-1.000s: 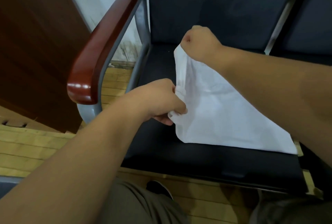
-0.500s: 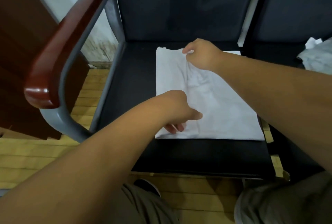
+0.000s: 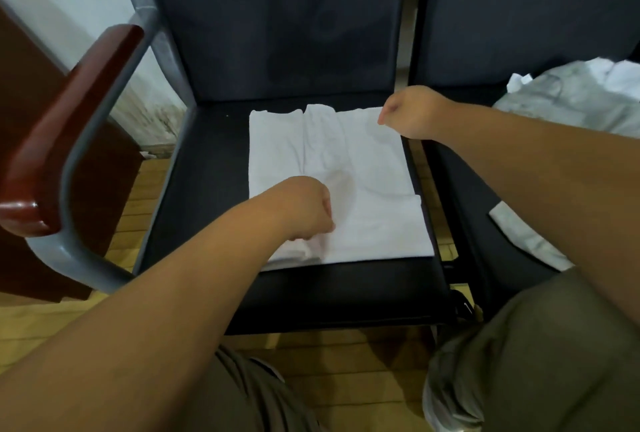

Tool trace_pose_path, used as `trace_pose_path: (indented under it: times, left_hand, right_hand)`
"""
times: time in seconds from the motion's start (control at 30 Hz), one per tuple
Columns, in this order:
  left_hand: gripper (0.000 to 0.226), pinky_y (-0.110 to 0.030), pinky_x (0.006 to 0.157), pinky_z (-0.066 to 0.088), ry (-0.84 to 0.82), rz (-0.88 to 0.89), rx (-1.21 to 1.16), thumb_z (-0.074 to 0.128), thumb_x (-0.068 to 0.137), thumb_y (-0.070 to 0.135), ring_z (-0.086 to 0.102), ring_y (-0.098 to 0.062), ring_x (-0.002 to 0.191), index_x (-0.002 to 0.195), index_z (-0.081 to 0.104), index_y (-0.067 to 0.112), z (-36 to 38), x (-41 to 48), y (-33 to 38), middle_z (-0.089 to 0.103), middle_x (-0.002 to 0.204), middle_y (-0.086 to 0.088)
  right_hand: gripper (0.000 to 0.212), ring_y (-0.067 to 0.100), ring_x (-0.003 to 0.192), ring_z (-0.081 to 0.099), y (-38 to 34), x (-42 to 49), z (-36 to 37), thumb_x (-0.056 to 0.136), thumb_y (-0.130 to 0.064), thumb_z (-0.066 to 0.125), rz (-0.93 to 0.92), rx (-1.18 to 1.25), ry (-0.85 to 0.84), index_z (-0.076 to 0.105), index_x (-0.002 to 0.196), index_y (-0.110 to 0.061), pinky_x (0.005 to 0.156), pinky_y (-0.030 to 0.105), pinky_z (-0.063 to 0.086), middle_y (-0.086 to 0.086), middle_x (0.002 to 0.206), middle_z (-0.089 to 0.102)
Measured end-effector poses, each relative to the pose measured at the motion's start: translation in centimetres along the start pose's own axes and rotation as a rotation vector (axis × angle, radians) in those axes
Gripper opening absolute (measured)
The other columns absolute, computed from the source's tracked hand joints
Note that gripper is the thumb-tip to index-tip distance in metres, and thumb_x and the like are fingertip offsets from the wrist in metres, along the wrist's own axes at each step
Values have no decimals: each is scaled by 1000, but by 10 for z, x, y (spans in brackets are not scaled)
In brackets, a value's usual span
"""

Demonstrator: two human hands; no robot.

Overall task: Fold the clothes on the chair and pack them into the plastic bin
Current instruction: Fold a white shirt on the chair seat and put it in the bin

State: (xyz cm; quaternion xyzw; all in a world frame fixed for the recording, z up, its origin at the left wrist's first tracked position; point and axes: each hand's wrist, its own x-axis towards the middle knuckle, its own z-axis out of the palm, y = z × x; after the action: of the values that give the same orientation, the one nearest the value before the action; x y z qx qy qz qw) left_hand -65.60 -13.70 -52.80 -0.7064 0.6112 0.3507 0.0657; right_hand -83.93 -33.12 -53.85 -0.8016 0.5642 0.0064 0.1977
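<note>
**ITEM: white garment, part-folded, flat on chair seat; 2 hands at opposite corners**

Location. The white garment (image 3: pixel 346 182) lies flat on the dark chair seat (image 3: pixel 207 189), set toward the seat's right side, with its long axis running near to far. A lengthwise fold ridge runs down its left third. The near-left corner is bunched into layers.

Left hand (image 3: pixel 308 209). Sits at the near-left corner of the garment, curled into a loose fist. Its fingers are turned under and hidden, so whether the grip pinches the bunched layers or only presses on them cannot be told. It touches the cloth.

Right hand (image 3: pixel 408 111). Sits at the far-right corner, also curled, knuckles toward the camera. The grip is narrow; it meets the cloth edge, but a true pinch cannot be confirmed.

Relation governing the coming move. The 2 hands lie diagonally across the garment. Judged from this, the next fold most likely carries the far edge toward the near edge, across the long axis; the right hand is the nearer to that edge.

Other stock. A pile of unfolded clothes (image 3: pixel 575 99) lies on the neighbouring seat, right. A wooden armrest (image 3: pixel 72 119) stands left. The plastic bin is not in view.
</note>
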Motion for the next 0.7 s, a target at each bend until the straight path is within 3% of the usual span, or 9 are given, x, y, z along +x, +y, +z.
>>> trace_pose_path:
  times: [0.07,0.2,0.27,0.33,0.43,0.57,0.7]
  left_hand:
    - [9,-24,71,51,38,135,2,72,97,29,67,-12,89,104,72,23,5,5,13,70,98,6]
    - [12,-20,78,48,-14,364,18,73,99,28,63,-11,97,111,72,30,20,19,43,68,108,10]
    - [23,-23,82,50,-32,454,91,72,99,23,62,-14,100,120,70,32,29,28,57,67,113,8]
    - [37,-30,88,53,-53,529,160,68,98,10,60,-19,102,128,68,32,36,36,71,61,118,4]
    - [53,-36,86,55,-139,554,264,60,94,-1,58,-25,103,133,64,35,39,43,91,50,122,1]
    - [31,-32,76,44,-207,566,385,61,104,23,54,-24,98,134,63,30,42,47,102,47,124,-4]
    - [21,-27,66,40,-163,602,409,63,101,25,54,-21,92,122,68,25,44,52,96,50,118,-3]
  right_hand:
    - [32,28,119,63,16,2,1,108,-27,51,51,41,-4,74,122,-11,105,40,51,10,129,68]
    - [34,28,126,60,32,5,3,109,-22,47,86,102,-26,69,132,-10,110,38,47,11,137,65]
    - [38,26,138,52,37,7,6,108,-16,48,55,124,-66,64,143,-17,114,30,40,7,151,56]
    - [46,24,142,48,40,10,11,105,-14,51,48,163,-101,59,149,-27,108,24,37,4,159,48]
    - [55,26,143,46,41,21,19,103,-13,52,57,185,-153,52,154,-33,103,24,37,4,163,42]
    - [49,25,143,47,41,34,25,106,-11,50,57,207,-102,56,152,-26,104,23,37,3,160,46]
    - [41,30,137,54,37,38,22,107,-12,48,77,166,-16,63,145,-14,112,34,45,10,149,58]
